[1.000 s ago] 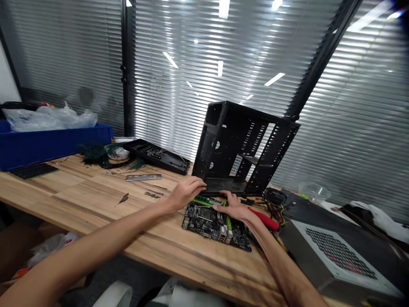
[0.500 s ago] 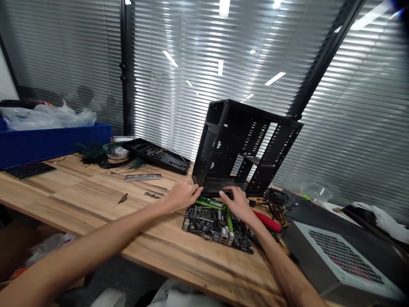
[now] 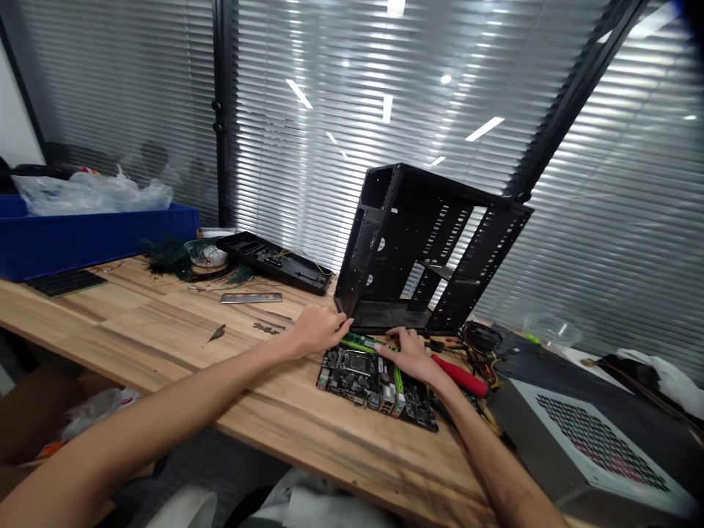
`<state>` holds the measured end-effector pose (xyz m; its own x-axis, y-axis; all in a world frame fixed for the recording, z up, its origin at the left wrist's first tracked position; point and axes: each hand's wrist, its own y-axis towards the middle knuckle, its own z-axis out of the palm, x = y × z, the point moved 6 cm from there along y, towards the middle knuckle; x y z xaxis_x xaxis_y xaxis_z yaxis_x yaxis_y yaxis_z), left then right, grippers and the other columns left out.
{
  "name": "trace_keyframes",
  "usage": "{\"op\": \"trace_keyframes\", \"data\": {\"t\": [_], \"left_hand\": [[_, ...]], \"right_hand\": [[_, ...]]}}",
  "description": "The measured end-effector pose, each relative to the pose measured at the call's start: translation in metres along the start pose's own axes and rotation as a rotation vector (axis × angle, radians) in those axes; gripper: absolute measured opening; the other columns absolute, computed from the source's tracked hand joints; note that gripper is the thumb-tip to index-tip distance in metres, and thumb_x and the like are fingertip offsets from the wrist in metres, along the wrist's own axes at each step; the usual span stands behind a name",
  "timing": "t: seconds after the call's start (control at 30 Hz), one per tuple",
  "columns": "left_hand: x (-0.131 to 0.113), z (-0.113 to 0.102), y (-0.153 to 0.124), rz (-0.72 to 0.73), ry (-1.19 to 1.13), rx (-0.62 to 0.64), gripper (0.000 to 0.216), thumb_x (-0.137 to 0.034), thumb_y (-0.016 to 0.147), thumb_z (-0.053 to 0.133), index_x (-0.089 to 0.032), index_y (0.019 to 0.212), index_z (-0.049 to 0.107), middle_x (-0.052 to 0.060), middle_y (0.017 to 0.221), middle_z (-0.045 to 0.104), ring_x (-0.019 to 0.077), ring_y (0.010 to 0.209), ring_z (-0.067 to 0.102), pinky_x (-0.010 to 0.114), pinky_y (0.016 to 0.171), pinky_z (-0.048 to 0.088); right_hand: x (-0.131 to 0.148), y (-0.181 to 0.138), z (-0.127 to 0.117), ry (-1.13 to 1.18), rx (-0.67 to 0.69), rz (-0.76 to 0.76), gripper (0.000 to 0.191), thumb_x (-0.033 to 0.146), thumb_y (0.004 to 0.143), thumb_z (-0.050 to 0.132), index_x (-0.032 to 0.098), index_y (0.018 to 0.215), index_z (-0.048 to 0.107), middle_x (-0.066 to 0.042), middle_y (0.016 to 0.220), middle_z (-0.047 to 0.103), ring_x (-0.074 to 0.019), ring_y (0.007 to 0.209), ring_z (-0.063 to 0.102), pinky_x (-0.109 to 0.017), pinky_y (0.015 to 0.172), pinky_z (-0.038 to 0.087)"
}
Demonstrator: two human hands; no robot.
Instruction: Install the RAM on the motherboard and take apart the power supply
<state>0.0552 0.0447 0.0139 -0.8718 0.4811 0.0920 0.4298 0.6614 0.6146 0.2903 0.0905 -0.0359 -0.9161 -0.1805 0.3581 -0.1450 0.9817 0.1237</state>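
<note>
A black motherboard (image 3: 363,378) lies on the wooden table (image 3: 165,330) in front of an empty black computer case (image 3: 423,249). A green memory stick (image 3: 366,342) sits along the board's far edge. My left hand (image 3: 319,328) pinches the stick's left end with curled fingers. My right hand (image 3: 410,353) presses fingers down on the stick's right end, palm over the board.
A red-handled screwdriver (image 3: 459,375) and cables lie right of the board. A grey power supply (image 3: 588,440) sits at front right. A black panel (image 3: 278,260), a metal I/O plate (image 3: 251,298), a keyboard (image 3: 64,282) and a blue bin (image 3: 93,235) are at left.
Both hands stayed on the memory stick; my right hand lifted slightly and then pressed down again. The view shifted a little.
</note>
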Motion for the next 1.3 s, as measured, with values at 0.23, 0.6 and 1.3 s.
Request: {"op": "trace_keyframes", "data": {"t": [0.23, 0.6, 1.3], "left_hand": [[-0.001, 0.0, 0.0, 0.004, 0.023, 0.026, 0.053, -0.043, 0.108, 0.04, -0.016, 0.079, 0.076, 0.014, 0.073, 0.073, 0.0221, 0.061, 0.063, 0.032, 0.063, 0.043], [-0.007, -0.005, 0.0, 0.045, 0.014, 0.039, 0.05, -0.04, 0.108, 0.041, -0.016, 0.079, 0.075, 0.013, 0.076, 0.076, 0.0215, 0.063, 0.065, 0.032, 0.061, 0.04], [-0.005, 0.002, -0.002, 0.068, -0.024, -0.004, 0.049, -0.04, 0.106, 0.044, -0.017, 0.077, 0.076, 0.013, 0.068, 0.072, 0.0211, 0.057, 0.062, 0.033, 0.061, 0.043]], "right_hand": [[0.013, -0.005, 0.006, 0.023, 0.073, -0.097, 0.068, 0.074, 0.083, 0.065, 0.03, 0.134, 0.059, -0.011, 0.133, 0.053, -0.0359, 0.132, 0.046, -0.052, 0.109, 0.036], [0.036, -0.018, -0.031, -0.061, -0.303, -0.229, 0.034, 0.056, 0.095, 0.059, 0.028, 0.088, 0.077, -0.009, 0.14, 0.059, -0.037, 0.131, 0.043, -0.055, 0.102, 0.036], [0.049, -0.03, -0.015, -0.05, 0.027, -0.38, 0.024, 0.05, 0.098, 0.06, 0.029, 0.099, 0.071, -0.005, 0.122, 0.07, -0.0295, 0.117, 0.058, -0.046, 0.101, 0.038]]}}
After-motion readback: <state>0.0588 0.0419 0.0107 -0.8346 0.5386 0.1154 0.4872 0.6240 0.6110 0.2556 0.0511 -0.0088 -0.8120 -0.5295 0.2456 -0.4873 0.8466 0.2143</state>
